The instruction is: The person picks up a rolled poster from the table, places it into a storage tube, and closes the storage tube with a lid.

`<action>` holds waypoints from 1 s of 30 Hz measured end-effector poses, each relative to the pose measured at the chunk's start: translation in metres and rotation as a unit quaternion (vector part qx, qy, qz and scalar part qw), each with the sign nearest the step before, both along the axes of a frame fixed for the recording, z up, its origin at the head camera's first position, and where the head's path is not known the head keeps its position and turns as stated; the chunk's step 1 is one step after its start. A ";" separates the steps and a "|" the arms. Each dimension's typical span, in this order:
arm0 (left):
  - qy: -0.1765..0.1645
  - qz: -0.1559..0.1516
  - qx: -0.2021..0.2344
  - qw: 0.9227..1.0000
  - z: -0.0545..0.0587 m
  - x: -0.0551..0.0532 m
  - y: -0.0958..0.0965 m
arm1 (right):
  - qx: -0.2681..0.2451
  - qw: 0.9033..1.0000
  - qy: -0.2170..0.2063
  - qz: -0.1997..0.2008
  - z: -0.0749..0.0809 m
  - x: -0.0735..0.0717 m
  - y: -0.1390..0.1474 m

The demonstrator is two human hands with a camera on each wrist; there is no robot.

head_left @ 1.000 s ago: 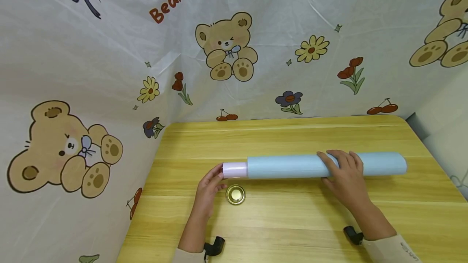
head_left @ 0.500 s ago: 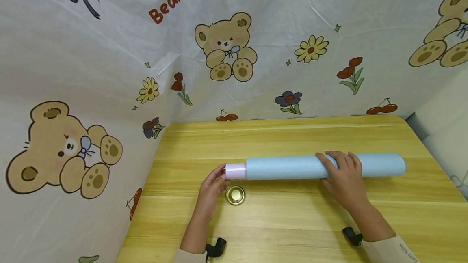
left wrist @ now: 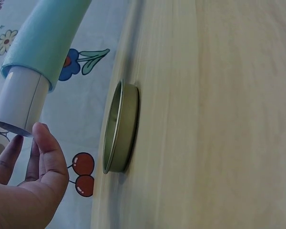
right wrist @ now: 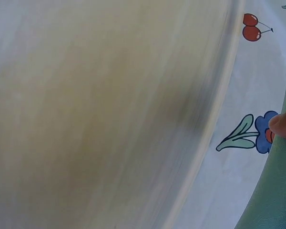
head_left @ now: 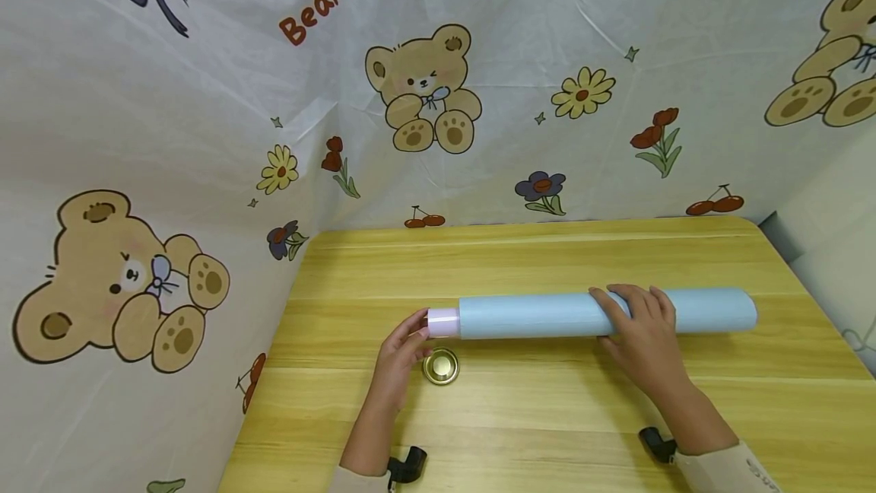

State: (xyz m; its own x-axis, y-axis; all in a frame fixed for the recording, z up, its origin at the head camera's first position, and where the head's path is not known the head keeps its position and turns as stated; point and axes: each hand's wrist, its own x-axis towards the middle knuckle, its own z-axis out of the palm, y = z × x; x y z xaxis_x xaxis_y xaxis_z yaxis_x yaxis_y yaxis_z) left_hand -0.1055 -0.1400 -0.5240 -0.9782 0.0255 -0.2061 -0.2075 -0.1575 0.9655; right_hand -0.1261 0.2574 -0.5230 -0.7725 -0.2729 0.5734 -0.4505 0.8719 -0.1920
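Note:
A long light blue roll (head_left: 534,316) lies crosswise in the head view, held up over the table. From its left end sticks out a short stretch of white tube (head_left: 444,322). My right hand (head_left: 642,337) grips the roll right of its middle, thumb underneath and fingers over the top. With thumb and fingertips my left hand (head_left: 398,356) holds the rim of the white tube, also seen in the left wrist view (left wrist: 26,95). Only a fingertip of the right hand (right wrist: 283,125) shows on the roll in the right wrist view.
A shallow round gold tin (head_left: 441,366) sits on the wooden table (head_left: 534,417), just right of my left hand and below the tube's end. A white cloth (head_left: 506,36) printed with bears and flowers hangs behind the table and on its left.
The left hand has moved right, and the white tube has slid deeper into the blue roll, so less of it shows. The right hand and roll have shifted very slightly left.

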 end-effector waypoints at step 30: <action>0.006 -0.036 0.011 0.999 -0.002 -0.001 0.012 | -0.001 1.000 -0.003 0.003 -0.001 0.004 -0.002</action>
State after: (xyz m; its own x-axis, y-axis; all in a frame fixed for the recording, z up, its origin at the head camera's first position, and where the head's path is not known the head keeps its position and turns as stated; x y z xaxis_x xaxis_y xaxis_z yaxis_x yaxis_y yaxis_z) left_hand -0.1062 -0.1283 -0.5265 -0.9760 0.1000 -0.1933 -0.2077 -0.1630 0.9645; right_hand -0.1222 0.2555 -0.5244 -0.7741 -0.2770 0.5693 -0.4553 0.8683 -0.1967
